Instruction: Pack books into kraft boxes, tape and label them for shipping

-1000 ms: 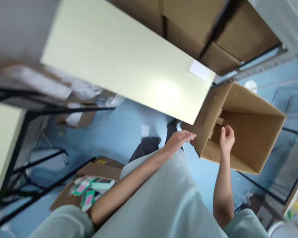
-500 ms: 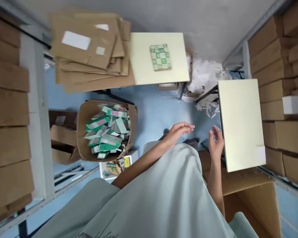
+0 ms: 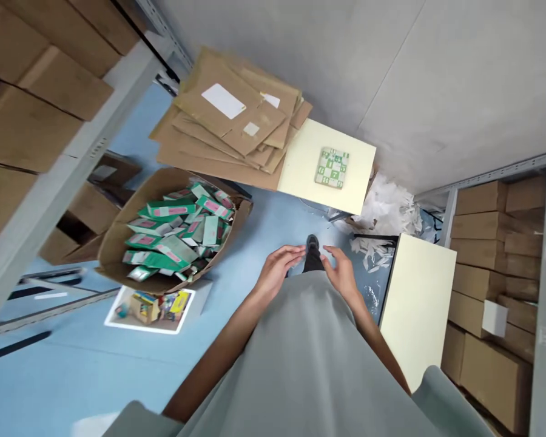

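My left hand (image 3: 277, 267) and my right hand (image 3: 341, 270) hang in front of my pale shirt, fingers apart, holding nothing. They are a hand's width from each other above the blue floor and my dark shoe (image 3: 312, 244). To the left stands an open cardboard box (image 3: 118, 233) filled with several green and pink small cartons (image 3: 177, 233). Ahead is a pale yellow table (image 3: 300, 176) with a green checked packet (image 3: 331, 167) lying on it.
A stack of flattened cardboard boxes (image 3: 227, 130) covers the table's left end. A second pale table (image 3: 414, 303) stands at the right, crumpled white wrapping (image 3: 386, 212) behind it. Shelves of brown boxes (image 3: 495, 243) line the right; another rack (image 3: 36, 97) the left. A white picture box (image 3: 150, 306) lies on the floor.
The view has swung left, away from the empty open carton. My right hand has left the table edge and come in close to my left hand.
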Demonstrator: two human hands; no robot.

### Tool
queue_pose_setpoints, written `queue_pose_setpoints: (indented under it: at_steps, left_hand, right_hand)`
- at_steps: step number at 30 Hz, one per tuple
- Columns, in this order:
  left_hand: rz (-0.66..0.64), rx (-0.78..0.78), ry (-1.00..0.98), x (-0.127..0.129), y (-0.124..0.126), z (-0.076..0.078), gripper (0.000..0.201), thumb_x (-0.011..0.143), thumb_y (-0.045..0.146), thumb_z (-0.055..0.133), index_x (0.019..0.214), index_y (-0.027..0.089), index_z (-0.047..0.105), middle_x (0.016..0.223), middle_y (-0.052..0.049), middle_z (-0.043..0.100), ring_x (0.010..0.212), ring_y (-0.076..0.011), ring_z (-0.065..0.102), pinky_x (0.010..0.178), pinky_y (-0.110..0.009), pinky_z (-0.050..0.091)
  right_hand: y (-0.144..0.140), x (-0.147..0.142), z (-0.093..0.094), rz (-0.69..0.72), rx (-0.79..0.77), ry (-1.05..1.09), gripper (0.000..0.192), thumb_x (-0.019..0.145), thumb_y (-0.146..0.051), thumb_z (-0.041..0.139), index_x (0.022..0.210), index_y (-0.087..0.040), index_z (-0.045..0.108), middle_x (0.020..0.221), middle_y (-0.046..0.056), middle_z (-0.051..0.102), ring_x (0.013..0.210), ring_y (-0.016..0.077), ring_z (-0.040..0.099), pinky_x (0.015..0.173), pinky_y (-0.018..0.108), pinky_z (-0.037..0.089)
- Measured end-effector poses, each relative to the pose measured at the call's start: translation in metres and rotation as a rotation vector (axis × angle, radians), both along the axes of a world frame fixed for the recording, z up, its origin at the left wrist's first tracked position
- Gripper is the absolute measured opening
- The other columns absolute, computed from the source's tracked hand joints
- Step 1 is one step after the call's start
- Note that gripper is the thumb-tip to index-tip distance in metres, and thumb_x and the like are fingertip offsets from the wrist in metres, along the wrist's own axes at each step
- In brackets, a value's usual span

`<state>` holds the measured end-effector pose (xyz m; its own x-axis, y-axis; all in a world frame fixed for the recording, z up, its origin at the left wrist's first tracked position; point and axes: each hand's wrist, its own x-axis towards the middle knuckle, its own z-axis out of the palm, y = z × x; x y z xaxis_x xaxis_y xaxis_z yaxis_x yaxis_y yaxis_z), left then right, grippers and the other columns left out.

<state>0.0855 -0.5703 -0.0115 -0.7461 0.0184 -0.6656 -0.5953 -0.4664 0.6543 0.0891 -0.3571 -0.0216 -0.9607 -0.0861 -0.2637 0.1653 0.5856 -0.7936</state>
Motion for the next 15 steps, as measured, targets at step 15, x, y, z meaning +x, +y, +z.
queue_pose_setpoints:
  at_steps: [15]
  left_hand:
    - [0.087,-0.170,-0.010,-0.101,0.042,-0.006,0.058,0.067,0.064,0.092,0.105,0.021,0.080,0.132,-0.016,0.080,0.128,-0.0366,0.074,0.120,-0.051,0.051]
  right_hand:
    - [0.064,-0.180,-0.033,0.052,-0.032,0.066,0.039,0.105,-0.046,0.058,0.129,-0.022,0.078,0.134,0.014,0.080,0.123,0.0315,0.077,0.111,0.047,0.059]
